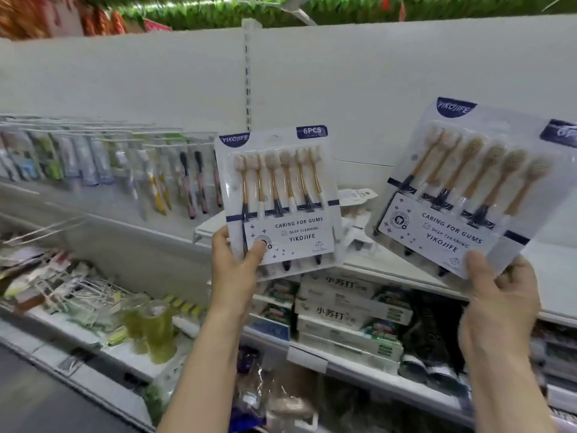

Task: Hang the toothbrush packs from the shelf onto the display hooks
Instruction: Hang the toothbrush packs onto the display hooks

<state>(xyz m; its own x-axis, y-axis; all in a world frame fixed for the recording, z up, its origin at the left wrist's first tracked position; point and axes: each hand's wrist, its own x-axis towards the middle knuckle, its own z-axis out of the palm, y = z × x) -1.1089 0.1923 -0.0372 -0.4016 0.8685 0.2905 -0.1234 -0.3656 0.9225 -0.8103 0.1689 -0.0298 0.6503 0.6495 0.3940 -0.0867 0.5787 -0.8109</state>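
Note:
My left hand (232, 264) grips the lower left corner of a white YIKOJIFE toothbrush pack (278, 195), held upright in front of the shelf. My right hand (499, 295) grips the bottom edge of a second, identical toothbrush pack (474, 189), which is tilted to the right. Another pack (354, 201) lies flat on the white shelf (368, 264) between the two held ones. A row of display hooks (93, 126) carrying hanging toothbrush packs runs along the left, ending just left of the pack in my left hand.
Below the shelf are stacked white toothpaste boxes (346, 310), dark bags to their right, and green bottles (153, 326) at lower left. More wire hooks with blurred goods fill the lower left. A slotted white upright (247, 73) divides the back panel.

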